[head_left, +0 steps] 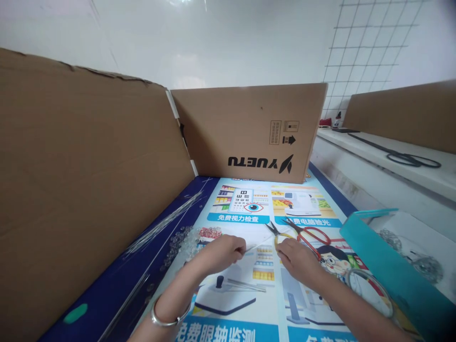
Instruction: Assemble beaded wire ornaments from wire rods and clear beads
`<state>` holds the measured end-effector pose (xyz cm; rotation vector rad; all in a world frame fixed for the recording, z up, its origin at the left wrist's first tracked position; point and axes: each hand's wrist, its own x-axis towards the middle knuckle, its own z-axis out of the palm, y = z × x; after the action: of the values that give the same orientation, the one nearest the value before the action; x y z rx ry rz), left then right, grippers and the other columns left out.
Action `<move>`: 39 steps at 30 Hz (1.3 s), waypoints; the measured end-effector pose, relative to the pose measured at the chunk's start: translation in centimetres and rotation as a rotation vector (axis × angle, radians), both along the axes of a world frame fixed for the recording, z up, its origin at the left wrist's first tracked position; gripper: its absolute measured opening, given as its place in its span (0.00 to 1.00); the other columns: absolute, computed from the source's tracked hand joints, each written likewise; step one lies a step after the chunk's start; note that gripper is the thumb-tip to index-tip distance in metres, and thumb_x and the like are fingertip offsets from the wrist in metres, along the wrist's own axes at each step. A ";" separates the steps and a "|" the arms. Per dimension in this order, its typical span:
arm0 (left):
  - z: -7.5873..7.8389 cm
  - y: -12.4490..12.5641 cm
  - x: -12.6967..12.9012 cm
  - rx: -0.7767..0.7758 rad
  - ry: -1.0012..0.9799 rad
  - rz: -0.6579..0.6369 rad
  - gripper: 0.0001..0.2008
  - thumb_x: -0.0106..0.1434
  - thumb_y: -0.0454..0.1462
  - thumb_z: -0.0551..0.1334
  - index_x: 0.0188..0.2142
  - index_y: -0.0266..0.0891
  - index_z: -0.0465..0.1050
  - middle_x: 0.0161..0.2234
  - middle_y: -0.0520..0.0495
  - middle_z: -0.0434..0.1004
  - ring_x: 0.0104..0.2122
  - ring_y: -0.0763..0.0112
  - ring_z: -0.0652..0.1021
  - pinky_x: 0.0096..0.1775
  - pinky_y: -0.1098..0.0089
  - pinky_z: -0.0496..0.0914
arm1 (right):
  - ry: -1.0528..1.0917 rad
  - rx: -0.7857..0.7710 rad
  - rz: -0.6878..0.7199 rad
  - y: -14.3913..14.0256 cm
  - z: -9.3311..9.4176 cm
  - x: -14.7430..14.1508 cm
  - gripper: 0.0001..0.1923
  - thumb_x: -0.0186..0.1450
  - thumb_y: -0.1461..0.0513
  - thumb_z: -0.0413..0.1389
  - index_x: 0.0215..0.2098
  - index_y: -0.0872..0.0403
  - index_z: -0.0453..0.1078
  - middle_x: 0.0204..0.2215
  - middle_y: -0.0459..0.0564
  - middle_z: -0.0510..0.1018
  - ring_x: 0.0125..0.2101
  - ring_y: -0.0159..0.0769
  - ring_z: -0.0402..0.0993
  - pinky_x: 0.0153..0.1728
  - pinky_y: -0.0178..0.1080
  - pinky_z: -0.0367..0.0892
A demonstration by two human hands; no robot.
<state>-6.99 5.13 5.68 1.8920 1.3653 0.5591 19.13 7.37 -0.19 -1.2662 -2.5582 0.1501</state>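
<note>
My left hand [226, 249] is closed, with a thin pale wire [253, 246] sticking out of its fingertips toward the right. My right hand [297, 256] is closed too, fingers pressed together over the yellow handles of small dark-tipped pliers [273, 229]. Whether it grips them or pinches something else is hidden. Just beyond it, red-handled scissors [315, 233] lie on the printed sheet. Clear beads [188, 244] and a patch of red beads [210, 232] are spread left of my left hand. Several thin rods [245, 285] rest below the hands.
Cardboard panels [245, 123] stand behind and at left. A bundle of thin wires [166, 223] lies along the left. At right is a teal box [388, 256] with coiled wire [427, 270] in it. Near my right forearm sits a round clear dish [370, 289]. Large black scissors [402, 156] lie on the ledge.
</note>
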 end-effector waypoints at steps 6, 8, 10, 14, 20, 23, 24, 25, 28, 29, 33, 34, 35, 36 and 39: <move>-1.3 -0.1 0.0 -0.175 0.005 -0.055 0.07 0.47 0.32 0.54 0.23 0.41 0.70 0.19 0.52 0.74 0.18 0.70 0.71 0.19 0.75 0.58 | 0.008 -0.002 -0.001 -0.1 0.4 0.1 0.11 0.66 0.63 0.44 0.38 0.51 0.68 0.33 0.49 0.72 0.36 0.37 0.67 0.37 0.36 0.61; -1.5 0.0 0.2 -0.209 -0.001 -0.064 0.07 0.47 0.32 0.54 0.24 0.41 0.70 0.18 0.52 0.74 0.17 0.70 0.72 0.18 0.75 0.59 | 0.011 -0.003 -0.003 -0.3 0.5 0.1 0.11 0.66 0.63 0.44 0.37 0.51 0.68 0.32 0.49 0.72 0.36 0.37 0.67 0.37 0.36 0.61; -1.6 0.0 0.5 -0.230 -0.010 -0.071 0.07 0.46 0.32 0.53 0.24 0.41 0.69 0.17 0.52 0.73 0.17 0.70 0.72 0.18 0.75 0.59 | 0.012 0.000 -0.009 -0.4 0.6 0.1 0.11 0.66 0.63 0.44 0.36 0.51 0.67 0.32 0.49 0.72 0.36 0.36 0.67 0.36 0.36 0.61; -1.5 -0.2 0.9 -0.223 -0.024 -0.076 0.07 0.46 0.32 0.52 0.24 0.41 0.68 0.17 0.53 0.71 0.17 0.71 0.72 0.18 0.76 0.59 | 0.006 0.003 -0.024 -0.6 0.8 0.0 0.10 0.66 0.64 0.44 0.34 0.52 0.67 0.32 0.49 0.72 0.36 0.36 0.67 0.36 0.35 0.60; -1.2 -0.4 1.4 -0.180 -0.022 -0.100 0.07 0.46 0.31 0.51 0.24 0.41 0.67 0.16 0.54 0.68 0.16 0.72 0.70 0.17 0.76 0.58 | 0.010 0.013 -0.044 -0.9 1.0 0.1 0.09 0.65 0.64 0.45 0.34 0.52 0.67 0.32 0.48 0.72 0.36 0.36 0.67 0.35 0.35 0.60; -1.1 -0.3 1.5 -0.152 -0.012 -0.099 0.07 0.47 0.31 0.52 0.23 0.40 0.67 0.16 0.54 0.68 0.15 0.73 0.68 0.18 0.76 0.58 | 0.006 0.014 -0.033 -1.0 1.0 0.1 0.09 0.65 0.64 0.45 0.35 0.52 0.67 0.33 0.48 0.72 0.36 0.35 0.67 0.36 0.34 0.60; -1.0 -0.2 1.5 -0.133 -0.010 -0.091 0.07 0.47 0.31 0.52 0.23 0.40 0.67 0.16 0.54 0.68 0.16 0.73 0.69 0.18 0.76 0.58 | 0.001 0.017 -0.029 -1.0 1.0 0.1 0.09 0.65 0.64 0.45 0.35 0.52 0.67 0.33 0.48 0.72 0.36 0.35 0.67 0.36 0.34 0.60; -0.9 -0.2 1.5 -0.109 -0.008 -0.077 0.06 0.47 0.31 0.52 0.23 0.40 0.67 0.17 0.54 0.69 0.17 0.72 0.69 0.19 0.75 0.58 | -0.006 0.019 -0.028 -0.9 0.9 0.1 0.09 0.65 0.63 0.45 0.35 0.52 0.67 0.33 0.48 0.72 0.36 0.35 0.67 0.36 0.34 0.60; -0.7 0.1 1.2 -0.026 -0.012 -0.014 0.08 0.50 0.32 0.51 0.26 0.41 0.68 0.21 0.52 0.72 0.22 0.71 0.71 0.22 0.75 0.59 | -0.025 0.017 -0.023 -0.7 0.7 0.2 0.09 0.65 0.63 0.45 0.36 0.52 0.67 0.33 0.49 0.71 0.36 0.36 0.66 0.36 0.35 0.60; -0.7 0.3 1.0 -0.006 -0.014 0.006 0.09 0.51 0.32 0.50 0.27 0.41 0.68 0.22 0.52 0.73 0.23 0.71 0.71 0.23 0.75 0.60 | -0.033 0.017 -0.013 -0.6 0.7 0.1 0.09 0.65 0.63 0.45 0.36 0.53 0.67 0.33 0.50 0.71 0.36 0.37 0.66 0.36 0.36 0.60; -0.5 0.6 0.6 0.039 -0.010 0.047 0.08 0.52 0.33 0.50 0.27 0.40 0.67 0.23 0.52 0.74 0.25 0.71 0.72 0.27 0.74 0.61 | -0.095 0.063 0.037 -1.1 1.3 -0.4 0.09 0.64 0.65 0.46 0.32 0.53 0.68 0.31 0.50 0.72 0.36 0.38 0.66 0.36 0.37 0.59; -0.4 0.7 0.6 0.045 -0.008 0.048 0.08 0.53 0.33 0.50 0.27 0.40 0.68 0.24 0.52 0.74 0.25 0.71 0.72 0.27 0.74 0.61 | -0.102 0.070 0.053 -1.4 1.7 -0.7 0.09 0.64 0.65 0.47 0.31 0.53 0.68 0.31 0.50 0.72 0.36 0.38 0.66 0.36 0.37 0.59; -0.3 0.7 0.5 0.049 -0.006 0.046 0.08 0.53 0.33 0.50 0.27 0.40 0.68 0.24 0.52 0.74 0.26 0.71 0.72 0.28 0.74 0.62 | -0.098 0.074 0.069 -1.9 2.0 -1.0 0.09 0.63 0.66 0.47 0.31 0.53 0.69 0.31 0.50 0.72 0.36 0.38 0.67 0.36 0.37 0.59; -0.3 0.7 0.5 0.052 -0.002 0.043 0.08 0.53 0.33 0.51 0.28 0.40 0.68 0.24 0.52 0.74 0.26 0.71 0.72 0.28 0.73 0.62 | -0.092 0.075 0.092 -2.4 2.3 -1.3 0.08 0.63 0.66 0.48 0.31 0.53 0.69 0.31 0.49 0.73 0.35 0.37 0.67 0.36 0.37 0.59; -0.1 0.6 0.5 0.057 0.013 0.029 0.09 0.54 0.33 0.51 0.28 0.40 0.69 0.25 0.52 0.74 0.26 0.71 0.72 0.28 0.73 0.62 | -0.110 0.061 0.198 -3.8 2.8 -2.1 0.09 0.63 0.65 0.48 0.29 0.52 0.69 0.29 0.47 0.74 0.32 0.36 0.68 0.33 0.36 0.58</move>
<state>-6.44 5.73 5.56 1.9272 1.4001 0.6076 17.01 3.59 2.59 -1.0244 -2.7573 0.0432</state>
